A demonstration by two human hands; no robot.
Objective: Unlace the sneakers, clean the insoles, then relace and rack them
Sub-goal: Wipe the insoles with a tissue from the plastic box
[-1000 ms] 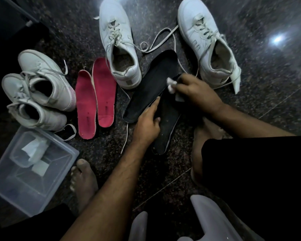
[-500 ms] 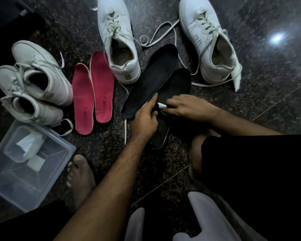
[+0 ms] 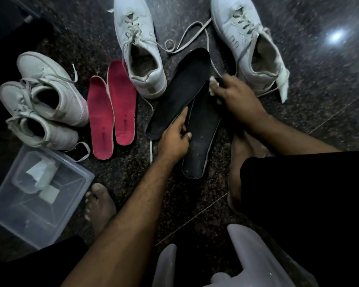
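Two black insoles lie on the dark floor, one [image 3: 180,94] slanting up to the right, the other [image 3: 203,137] nearer me and partly under it. My left hand [image 3: 175,137] grips the near insole's left edge, index finger stretched along the seam between them. My right hand [image 3: 234,96] pinches a small white wipe [image 3: 214,84] against the near insole's toe end. Two white sneakers with loosened laces stand beyond, one [image 3: 139,48] at centre, one [image 3: 249,44] to the right.
Two red insoles [image 3: 112,108] lie side by side left of centre. Another pair of white sneakers [image 3: 44,100] sits at the far left. A clear plastic box [image 3: 71,204] with wipes is at lower left. My bare feet and a pale plastic stool [image 3: 243,255] are close by.
My right hand has slid the wipe from the insole's middle back up to its toe end. My left hand stays on the insole's edge.
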